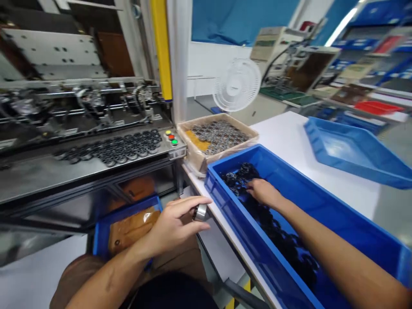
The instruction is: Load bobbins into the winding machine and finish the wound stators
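Observation:
My left hand (pixel 180 219) is held over my lap, its thumb and fingers closed round a small silver-and-black ring-shaped metal part (pixel 201 212). My right hand (pixel 264 192) reaches into the long blue bin (pixel 322 195), fingers bent down among the black parts. Whatever its fingertips grip is hidden. A dark, tangled heap of black ring-like parts (pixel 277 236) lies along the near side of the bin, with a smaller cluster (pixel 238 177) at its far left end.
Rows of black rings (pixel 128 146) lie on the machine's metal ledge beside coloured buttons (pixel 171 137). A plastic-lined box (pixel 193 156) holds many small metal parts. A pale blue tray (pixel 360 150), a white fan (pixel 237 84) and a lower blue bin (pixel 99 234) stand around.

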`<state>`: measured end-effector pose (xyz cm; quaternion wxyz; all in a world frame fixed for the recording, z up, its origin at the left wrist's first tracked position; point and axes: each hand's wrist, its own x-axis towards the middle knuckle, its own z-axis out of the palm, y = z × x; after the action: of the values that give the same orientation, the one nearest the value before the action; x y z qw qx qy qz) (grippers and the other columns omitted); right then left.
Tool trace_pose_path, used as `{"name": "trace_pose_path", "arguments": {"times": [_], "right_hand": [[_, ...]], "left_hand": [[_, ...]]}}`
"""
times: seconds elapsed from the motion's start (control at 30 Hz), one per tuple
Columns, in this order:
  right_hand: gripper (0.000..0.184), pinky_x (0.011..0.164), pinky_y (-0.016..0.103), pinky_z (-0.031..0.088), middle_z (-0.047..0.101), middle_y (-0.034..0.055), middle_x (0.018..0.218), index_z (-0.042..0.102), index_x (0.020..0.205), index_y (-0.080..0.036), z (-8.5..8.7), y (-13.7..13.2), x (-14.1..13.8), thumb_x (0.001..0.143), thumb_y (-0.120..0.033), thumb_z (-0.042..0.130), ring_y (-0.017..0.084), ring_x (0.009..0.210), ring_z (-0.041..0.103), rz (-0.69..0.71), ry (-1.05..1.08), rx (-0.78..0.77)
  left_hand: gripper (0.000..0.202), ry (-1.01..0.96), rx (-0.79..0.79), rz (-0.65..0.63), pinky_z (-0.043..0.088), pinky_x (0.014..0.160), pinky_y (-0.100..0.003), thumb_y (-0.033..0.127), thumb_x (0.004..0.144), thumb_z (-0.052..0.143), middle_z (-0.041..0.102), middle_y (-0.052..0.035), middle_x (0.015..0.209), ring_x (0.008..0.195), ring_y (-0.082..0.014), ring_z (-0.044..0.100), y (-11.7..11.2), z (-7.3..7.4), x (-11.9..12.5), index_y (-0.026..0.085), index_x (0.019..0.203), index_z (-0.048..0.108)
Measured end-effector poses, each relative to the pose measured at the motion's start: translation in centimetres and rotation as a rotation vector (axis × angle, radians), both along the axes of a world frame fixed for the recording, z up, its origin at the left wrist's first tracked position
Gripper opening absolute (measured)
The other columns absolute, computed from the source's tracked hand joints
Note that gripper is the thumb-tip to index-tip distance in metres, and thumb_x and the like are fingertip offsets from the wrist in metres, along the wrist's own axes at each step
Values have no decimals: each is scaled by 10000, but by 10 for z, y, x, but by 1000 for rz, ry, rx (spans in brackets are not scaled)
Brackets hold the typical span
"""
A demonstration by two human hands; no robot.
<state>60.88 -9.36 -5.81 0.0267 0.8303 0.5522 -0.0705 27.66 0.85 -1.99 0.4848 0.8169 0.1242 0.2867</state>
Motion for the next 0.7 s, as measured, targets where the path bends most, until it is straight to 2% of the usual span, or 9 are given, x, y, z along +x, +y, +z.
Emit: {"name": "trace_pose_path", "arguments": {"times": [0.07, 0.13, 0.2, 0.27, 0.33, 0.43, 0.57, 0.7], "right_hand": [[181, 802, 396, 528, 681, 164, 927, 699, 907, -94, 20, 1, -10, 902, -170, 535, 266, 878, 675, 8, -67, 99], [193, 819, 388, 525, 673, 146, 962, 670, 988, -112, 40, -3, -35, 918, -216, 523, 249, 894, 660, 90, -78, 339], [142, 790, 346, 530, 667, 101, 924, 639, 1004, -146, 57, -11, -69, 902, -217, 572, 210, 858, 647, 286, 24, 684], [174, 759, 300, 529, 655, 75, 916, 609, 1045, -166, 70, -22, -106, 879, -121, 587, 173, 847, 635, 470, 178, 847], [264, 747, 274, 531, 646, 67, 917, 584, 1087, -168, 77, -30, -137, 858, -36, 571, 153, 855, 628, 568, 312, 874], [304, 746, 295, 547, 641, 78, 919, 577, 1110, -157, 79, -36, -159, 843, -11, 569, 160, 866, 619, 631, 448, 867], [234, 735, 354, 560, 631, 102, 912, 600, 1069, -144, 75, -37, -160, 851, -61, 587, 191, 876, 608, 656, 456, 879], [267, 724, 370, 560, 634, 108, 937, 596, 1105, -149, 69, -39, -159, 852, -63, 588, 193, 875, 607, 672, 420, 937]], "left_hand": [[418, -39, -118, -17, 514, 915, -283, 271, 761, 779, 736, -83, 1120, 1011, -205, 683, 0, -2, 0, 202, 1163, 688], [445, -112, -335, -67, 549, 845, -281, 244, 734, 800, 727, -104, 1140, 939, -192, 697, -1, -5, 3, 182, 1160, 688], [524, -198, -584, -132, 574, 771, -259, 190, 679, 835, 723, -113, 1150, 855, -163, 707, -4, -8, 6, 175, 1177, 675], [613, -251, -758, -195, 585, 749, -243, 124, 600, 871, 738, -97, 1117, 808, -142, 712, -8, -10, 9, 184, 1177, 672], [627, -246, -815, -229, 589, 780, -236, 79, 545, 886, 756, -74, 1068, 828, -145, 721, -12, -9, 10, 187, 1133, 694], [560, -183, -770, -229, 578, 818, -204, 51, 533, 883, 773, -44, 990, 868, -155, 728, -17, -6, 9, 183, 1057, 733], [547, -183, -702, -228, 573, 771, -151, 26, 539, 870, 781, -6, 852, 826, -150, 738, -23, -3, 9, 196, 1045, 748], [572, -234, -702, -254, 575, 775, -137, -20, 564, 840, 785, 17, 919, 850, -142, 743, -29, -2, 13, 248, 1059, 742]]}}
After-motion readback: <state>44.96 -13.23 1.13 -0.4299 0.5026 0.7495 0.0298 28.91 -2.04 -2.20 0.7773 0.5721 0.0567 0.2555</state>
